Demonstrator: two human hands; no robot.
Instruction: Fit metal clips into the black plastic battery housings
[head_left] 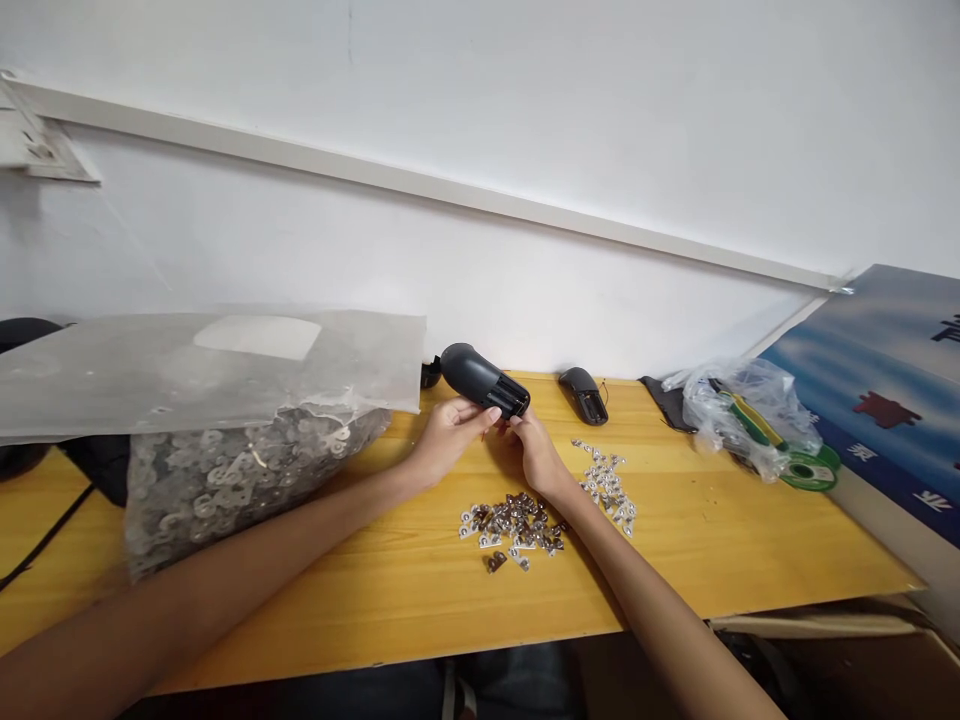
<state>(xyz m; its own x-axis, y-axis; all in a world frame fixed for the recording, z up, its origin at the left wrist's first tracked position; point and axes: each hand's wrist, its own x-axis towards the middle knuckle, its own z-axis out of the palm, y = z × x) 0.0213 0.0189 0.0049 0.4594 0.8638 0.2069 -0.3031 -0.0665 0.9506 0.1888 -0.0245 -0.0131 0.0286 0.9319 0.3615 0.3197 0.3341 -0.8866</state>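
Note:
My left hand (448, 432) grips a black plastic housing (480, 378) from below, holding it above the wooden table (720, 530). My right hand (531, 447) meets the housing's open, ribbed end with its fingers pinched there; what they pinch is too small to make out. Just in front of my hands lies a pile of small metal contact pieces (514, 525). A second, lighter scatter of the same pieces (607, 485) lies to the right of my right wrist.
A large clear bag full of metal pieces (225, 470) sits at the left. Another black housing (583, 393) lies by the wall. At the right are a crumpled plastic bag (742, 410), a green solder spool (808, 468) and a blue printed box (892, 400).

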